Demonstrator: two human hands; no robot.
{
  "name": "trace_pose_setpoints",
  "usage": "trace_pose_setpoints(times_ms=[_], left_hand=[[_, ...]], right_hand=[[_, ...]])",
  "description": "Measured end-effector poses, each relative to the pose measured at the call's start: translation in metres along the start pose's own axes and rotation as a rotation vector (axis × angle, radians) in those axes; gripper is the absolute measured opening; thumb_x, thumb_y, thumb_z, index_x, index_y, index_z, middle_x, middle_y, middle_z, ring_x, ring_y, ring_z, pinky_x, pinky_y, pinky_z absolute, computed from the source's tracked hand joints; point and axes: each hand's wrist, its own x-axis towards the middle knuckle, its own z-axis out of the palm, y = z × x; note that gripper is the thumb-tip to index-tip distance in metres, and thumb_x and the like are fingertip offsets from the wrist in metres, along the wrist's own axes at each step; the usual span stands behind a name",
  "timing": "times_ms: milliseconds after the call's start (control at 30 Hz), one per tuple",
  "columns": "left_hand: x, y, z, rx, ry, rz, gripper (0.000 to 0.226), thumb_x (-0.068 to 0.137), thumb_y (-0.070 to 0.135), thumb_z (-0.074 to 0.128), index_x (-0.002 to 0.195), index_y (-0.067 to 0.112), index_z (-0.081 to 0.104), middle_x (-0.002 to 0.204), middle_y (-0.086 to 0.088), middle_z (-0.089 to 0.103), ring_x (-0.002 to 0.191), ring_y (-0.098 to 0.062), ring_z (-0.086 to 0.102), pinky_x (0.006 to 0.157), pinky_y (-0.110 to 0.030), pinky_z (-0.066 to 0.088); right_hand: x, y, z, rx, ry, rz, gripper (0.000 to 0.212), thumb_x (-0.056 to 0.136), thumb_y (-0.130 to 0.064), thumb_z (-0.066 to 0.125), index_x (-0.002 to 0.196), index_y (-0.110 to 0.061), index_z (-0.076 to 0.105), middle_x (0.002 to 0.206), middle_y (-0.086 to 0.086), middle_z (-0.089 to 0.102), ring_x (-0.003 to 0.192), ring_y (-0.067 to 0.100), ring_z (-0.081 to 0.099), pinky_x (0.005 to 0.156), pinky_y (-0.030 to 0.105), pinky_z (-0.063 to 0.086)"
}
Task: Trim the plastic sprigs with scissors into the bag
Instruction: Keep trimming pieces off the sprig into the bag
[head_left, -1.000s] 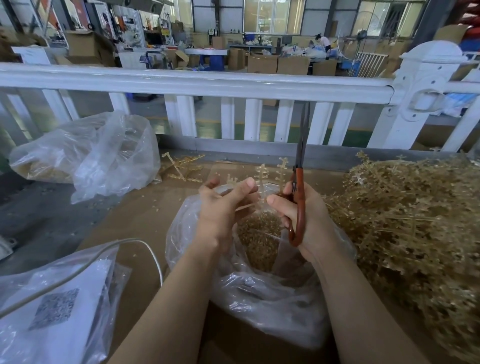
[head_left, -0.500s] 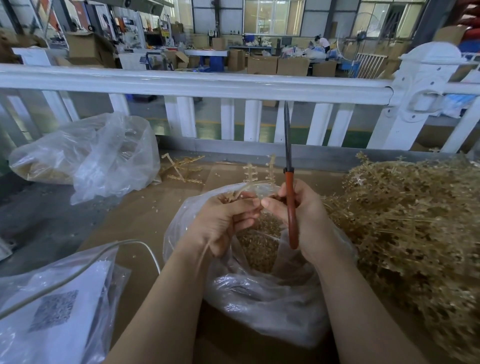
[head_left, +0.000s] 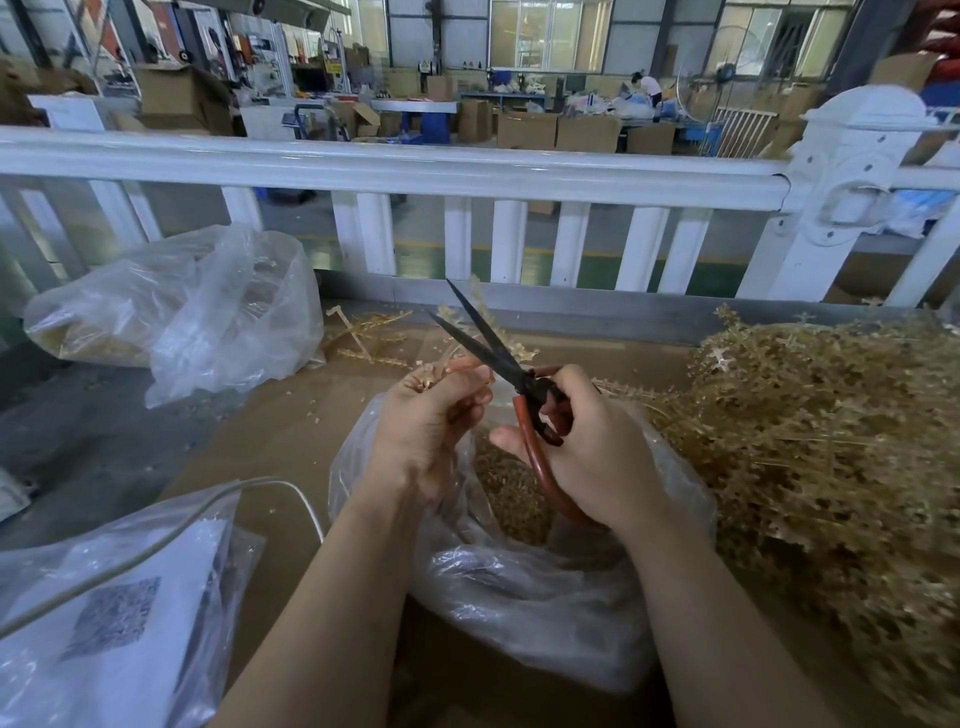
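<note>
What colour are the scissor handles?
Reddish-orange handles, with dark blades; the scissors are held in the right hand, seen in the head view.

On my feed I see two bare forearms reaching in from the bottom edge, no sleeves, gloves, watch or rings showing. The hands, left (head_left: 423, 441) and right (head_left: 597, 452), have short, unpainted nails.

Scissors (head_left: 519, 384): black blades, reddish-brown handles. Sprig pile (head_left: 831, 441) at desk's right edge: pale gold-tan. Bag (head_left: 545, 597): clear plastic, golden-brown trimmings inside. Desk (head_left: 291, 436): brown cardboard sheet over grey. Railing (head_left: 415, 171): glossy white. Near-left packet (head_left: 104, 613): clear, white sheet with grey QR square.
</note>
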Motion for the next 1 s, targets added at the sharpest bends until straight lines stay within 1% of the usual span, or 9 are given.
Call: trace_pose_setpoints(times_ms=[67,167,267,367,467,567,767,833,1000], left_hand=[[0.001,0.001,-0.002,-0.004,-0.026,0.041,0.021,0.064,0.006,0.075,0.081,0.010,0.063,0.066,0.000,0.062,0.061,-0.010,0.060,0.062,-0.019,0.052],[0.003,0.001,-0.004,0.002,-0.065,0.110,0.014,0.071,0.002,0.072,0.078,0.009,0.062,0.069,-0.003,0.062,0.066,-0.013,0.059,0.064,-0.021,0.053],[0.005,0.001,-0.005,-0.002,-0.091,0.158,0.013,0.074,-0.001,0.068,0.077,0.008,0.059,0.075,-0.008,0.062,0.070,-0.016,0.058,0.064,-0.021,0.052],[0.005,0.001,-0.006,-0.038,-0.116,0.189,0.017,0.075,-0.004,0.066,0.075,0.011,0.059,0.075,-0.008,0.062,0.068,-0.016,0.058,0.063,-0.022,0.052],[0.006,0.001,-0.007,-0.031,-0.119,0.217,0.022,0.069,0.000,0.069,0.082,0.011,0.056,0.076,-0.007,0.062,0.069,-0.017,0.058,0.064,-0.023,0.051],[0.007,0.001,-0.008,0.012,-0.130,0.240,0.024,0.069,0.000,0.070,0.085,0.010,0.055,0.077,-0.006,0.063,0.070,-0.016,0.059,0.066,-0.024,0.051],[0.007,0.000,-0.009,0.018,-0.133,0.270,0.021,0.070,-0.001,0.068,0.082,0.009,0.055,0.072,-0.005,0.063,0.068,-0.016,0.059,0.066,-0.024,0.051],[0.007,0.000,-0.009,0.028,-0.136,0.268,0.021,0.070,-0.001,0.068,0.082,0.009,0.055,0.071,-0.003,0.064,0.068,-0.015,0.059,0.066,-0.024,0.051],[0.007,0.000,-0.009,0.024,-0.129,0.274,0.021,0.075,-0.007,0.065,0.082,0.009,0.053,0.067,-0.001,0.060,0.064,-0.013,0.057,0.065,-0.023,0.050]], right_hand=[[0.001,0.005,-0.001,-0.056,-0.007,0.015,0.068,0.064,-0.088,0.055,0.096,-0.028,0.049,0.084,-0.014,0.060,0.074,0.001,0.060,0.062,0.024,0.050],[0.002,0.010,-0.002,-0.128,-0.032,0.036,0.068,0.064,-0.090,0.051,0.100,-0.032,0.047,0.089,-0.017,0.058,0.079,0.002,0.059,0.064,0.028,0.052],[0.001,0.012,-0.002,-0.162,-0.038,0.031,0.070,0.065,-0.090,0.051,0.105,-0.033,0.047,0.093,-0.020,0.056,0.084,0.003,0.058,0.066,0.026,0.052],[0.001,0.013,-0.001,-0.184,-0.041,0.025,0.069,0.066,-0.088,0.052,0.104,-0.031,0.048,0.093,-0.019,0.056,0.084,0.004,0.057,0.068,0.027,0.051],[0.001,0.012,-0.002,-0.178,-0.037,0.018,0.068,0.066,-0.089,0.052,0.100,-0.031,0.046,0.090,-0.019,0.054,0.082,0.003,0.056,0.064,0.024,0.046],[0.000,0.011,-0.002,-0.164,-0.038,0.009,0.066,0.065,-0.090,0.050,0.100,-0.034,0.045,0.088,-0.020,0.053,0.081,0.001,0.055,0.061,0.020,0.041],[-0.002,0.007,-0.001,-0.177,-0.029,0.023,0.081,0.060,-0.097,0.039,0.103,-0.031,0.053,0.085,-0.018,0.059,0.076,0.001,0.058,0.061,0.018,0.047],[-0.002,0.007,-0.001,-0.189,-0.017,0.019,0.080,0.061,-0.095,0.042,0.102,-0.028,0.056,0.084,-0.016,0.062,0.073,0.003,0.060,0.060,0.017,0.049],[-0.001,0.008,-0.001,-0.200,-0.017,0.011,0.078,0.063,-0.093,0.044,0.100,-0.026,0.059,0.082,-0.016,0.064,0.073,0.004,0.062,0.063,0.025,0.056]])
